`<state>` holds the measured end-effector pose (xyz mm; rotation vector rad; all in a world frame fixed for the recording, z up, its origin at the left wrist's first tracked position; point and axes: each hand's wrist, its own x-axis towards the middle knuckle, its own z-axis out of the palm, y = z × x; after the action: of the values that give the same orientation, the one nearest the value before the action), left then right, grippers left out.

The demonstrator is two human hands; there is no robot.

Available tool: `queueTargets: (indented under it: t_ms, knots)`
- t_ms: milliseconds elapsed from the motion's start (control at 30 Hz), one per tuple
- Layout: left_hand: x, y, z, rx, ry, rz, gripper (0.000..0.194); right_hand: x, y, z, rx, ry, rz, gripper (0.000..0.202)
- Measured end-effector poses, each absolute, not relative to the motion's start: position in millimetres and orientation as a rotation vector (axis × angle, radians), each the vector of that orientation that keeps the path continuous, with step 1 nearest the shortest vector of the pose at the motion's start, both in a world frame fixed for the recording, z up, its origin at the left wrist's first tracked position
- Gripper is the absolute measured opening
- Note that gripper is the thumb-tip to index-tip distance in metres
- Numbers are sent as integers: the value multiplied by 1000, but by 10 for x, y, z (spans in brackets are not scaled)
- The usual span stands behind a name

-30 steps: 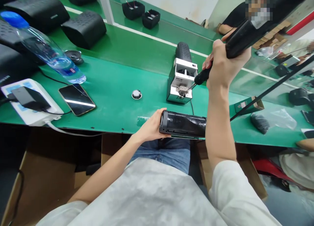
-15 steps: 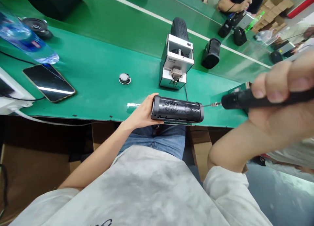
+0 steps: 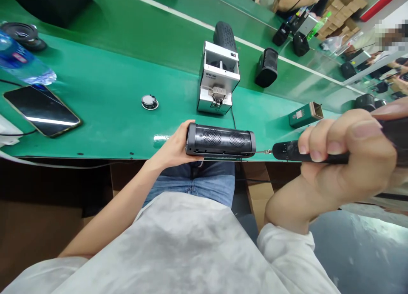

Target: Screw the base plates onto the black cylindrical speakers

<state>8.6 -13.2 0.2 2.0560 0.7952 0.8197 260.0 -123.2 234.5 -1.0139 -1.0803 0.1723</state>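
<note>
My left hand [image 3: 180, 146] grips the left end of a black perforated speaker housing [image 3: 221, 141] at the table's front edge. Its fingers wrap round the end cap. My right hand [image 3: 344, 147] is closed round a black electric screwdriver [image 3: 288, 151], held level. The driver's thin bit points left and reaches the lower right part of the housing; whether the tip sits in a screw is too small to tell. Behind the housing stands a white and green device [image 3: 218, 79] with a metal fixture on its front.
On the green table [image 3: 111, 115] lie a small round part [image 3: 149, 101], a phone [image 3: 43, 110], a water bottle [image 3: 25, 62] and a round speaker driver [image 3: 24, 33]. A green box [image 3: 306, 114] stands right, a black speaker [image 3: 267, 67] farther back. People sit beyond.
My right hand has lowered the screwdriver, and its bit has moved from the housing's upper right end to its lower edge. The whole view has shifted, bringing the green box into sight.
</note>
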Motion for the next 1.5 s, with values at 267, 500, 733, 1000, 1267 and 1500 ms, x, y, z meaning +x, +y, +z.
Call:
queueTargets:
  t_ms: [267,500,733,1000,1267,1500]
  knots:
    - [84,-211,106,2079,790,844,128,2654,-1155,1847,-942,-1133,373,35]
    - [79,-235,100,2069,840,783,132,2761,-1144,1792,-855,-1239,451,29]
    - [59,-212,52,2100,829,759,130,2785,-1195,1718,-791,-1264,490,27]
    - [83,-201,56,2068,828,798,128,2917,-1141,1987,-809,-1322,661,17]
    - [93,-201,37,2074,789,835,133,2782,-357,2587,-606,-1184,198,28]
    - [98,-195,27,2075,781,849,136,2406,873,2223,-776,-1241,106,49]
